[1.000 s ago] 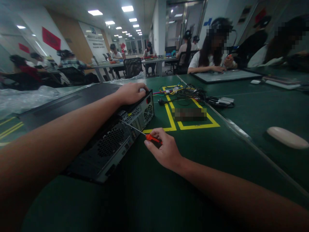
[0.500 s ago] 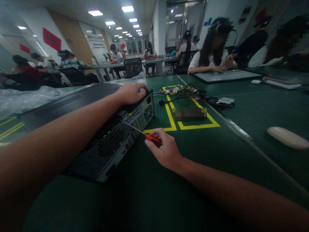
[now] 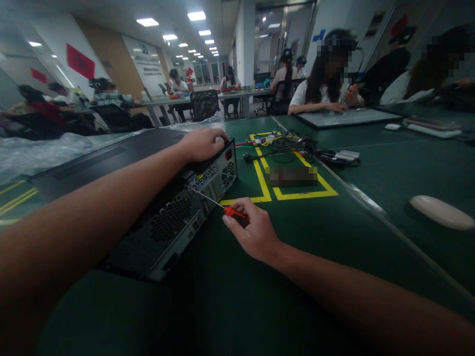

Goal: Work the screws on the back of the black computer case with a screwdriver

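Observation:
A black desktop computer case (image 3: pixel 122 153) lies on the green table, its rear panel turned toward me. Across its upper rear edge rests my left hand (image 3: pixel 202 144), with the fingers curled over the edge and gripping it. My right hand (image 3: pixel 258 231) is closed around the red and black handle of a screwdriver (image 3: pixel 233 212). The thin shaft slants up and left to the rear panel. Its tip meets the panel near the expansion slots, below my left hand; what it touches is too small to make out.
A tangle of cables (image 3: pixel 289 143) lies beyond the case, near yellow tape (image 3: pixel 308 193) and a blurred-out dark block (image 3: pixel 293 176). A pale oval object (image 3: pixel 441 211) sits at right. Clear plastic wrap (image 3: pixel 48 153) is at left. A co-worker (image 3: pixel 326 79) sits across the table, beside a flat panel (image 3: pixel 349 116).
Almost nothing differs. Both hands, the screwdriver and the case keep their places; the view shifts very slightly.

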`<move>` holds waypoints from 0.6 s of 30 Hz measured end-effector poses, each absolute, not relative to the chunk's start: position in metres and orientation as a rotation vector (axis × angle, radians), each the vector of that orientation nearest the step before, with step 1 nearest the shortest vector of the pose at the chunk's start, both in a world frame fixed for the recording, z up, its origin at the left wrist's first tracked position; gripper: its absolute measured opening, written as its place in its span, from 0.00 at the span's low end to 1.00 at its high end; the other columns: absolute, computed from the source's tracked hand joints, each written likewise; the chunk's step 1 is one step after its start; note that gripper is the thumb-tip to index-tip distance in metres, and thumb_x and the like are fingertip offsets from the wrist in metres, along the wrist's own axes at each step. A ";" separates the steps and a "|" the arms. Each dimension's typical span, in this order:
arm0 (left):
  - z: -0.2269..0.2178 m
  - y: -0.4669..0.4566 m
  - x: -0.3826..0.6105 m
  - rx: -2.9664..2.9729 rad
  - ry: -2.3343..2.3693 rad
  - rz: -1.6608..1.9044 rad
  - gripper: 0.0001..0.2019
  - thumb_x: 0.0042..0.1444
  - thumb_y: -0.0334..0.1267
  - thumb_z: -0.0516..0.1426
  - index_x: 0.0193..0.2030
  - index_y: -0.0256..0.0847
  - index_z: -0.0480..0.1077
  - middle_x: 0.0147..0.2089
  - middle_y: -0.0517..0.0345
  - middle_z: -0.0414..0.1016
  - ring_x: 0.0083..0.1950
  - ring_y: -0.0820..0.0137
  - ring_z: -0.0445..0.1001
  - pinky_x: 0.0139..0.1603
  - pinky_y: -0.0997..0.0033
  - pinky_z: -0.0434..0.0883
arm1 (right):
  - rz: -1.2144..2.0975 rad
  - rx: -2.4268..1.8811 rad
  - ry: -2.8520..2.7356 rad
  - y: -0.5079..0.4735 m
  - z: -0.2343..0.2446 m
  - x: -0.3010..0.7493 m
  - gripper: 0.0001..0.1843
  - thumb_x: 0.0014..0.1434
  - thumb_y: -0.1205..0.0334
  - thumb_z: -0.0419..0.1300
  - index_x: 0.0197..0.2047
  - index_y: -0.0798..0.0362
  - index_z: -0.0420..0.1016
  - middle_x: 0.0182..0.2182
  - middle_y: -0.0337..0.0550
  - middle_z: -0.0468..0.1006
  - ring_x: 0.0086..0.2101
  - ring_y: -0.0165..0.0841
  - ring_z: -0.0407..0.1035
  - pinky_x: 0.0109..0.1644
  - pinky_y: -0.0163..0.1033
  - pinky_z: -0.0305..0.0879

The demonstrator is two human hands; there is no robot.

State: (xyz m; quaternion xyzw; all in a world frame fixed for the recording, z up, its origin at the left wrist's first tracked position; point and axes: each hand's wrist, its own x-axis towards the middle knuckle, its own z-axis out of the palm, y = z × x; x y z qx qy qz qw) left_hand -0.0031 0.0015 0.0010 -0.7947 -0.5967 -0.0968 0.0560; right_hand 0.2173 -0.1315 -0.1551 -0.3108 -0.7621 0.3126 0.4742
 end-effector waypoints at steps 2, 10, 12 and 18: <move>0.001 0.001 -0.003 -2.408 -1.816 -0.298 0.29 0.70 0.45 0.52 0.71 0.46 0.82 0.46 0.46 0.86 0.53 0.50 0.82 0.56 0.52 0.72 | 0.765 -0.760 -1.869 -0.132 -0.154 0.218 0.07 0.73 0.54 0.66 0.48 0.46 0.77 0.40 0.41 0.85 0.37 0.36 0.78 0.45 0.42 0.73; 0.000 0.001 -0.003 -2.422 -1.818 -0.335 0.30 0.67 0.46 0.53 0.71 0.45 0.83 0.47 0.43 0.86 0.52 0.48 0.81 0.57 0.48 0.72 | 0.785 -0.720 -1.854 -0.131 -0.155 0.217 0.09 0.75 0.53 0.64 0.49 0.48 0.80 0.41 0.43 0.86 0.37 0.36 0.78 0.43 0.42 0.73; -0.001 0.002 -0.004 -2.426 -1.810 -0.349 0.29 0.67 0.46 0.53 0.70 0.46 0.83 0.47 0.44 0.86 0.52 0.50 0.81 0.57 0.50 0.72 | 0.769 -0.718 -1.863 -0.130 -0.155 0.217 0.10 0.76 0.52 0.64 0.49 0.48 0.82 0.41 0.44 0.86 0.38 0.37 0.79 0.44 0.42 0.74; -0.001 0.002 -0.005 -2.436 -1.790 -0.361 0.28 0.67 0.45 0.54 0.68 0.47 0.84 0.44 0.45 0.85 0.51 0.50 0.81 0.56 0.50 0.73 | 0.791 -0.733 -1.863 -0.132 -0.154 0.218 0.11 0.74 0.51 0.66 0.52 0.47 0.80 0.40 0.42 0.86 0.36 0.36 0.78 0.43 0.42 0.74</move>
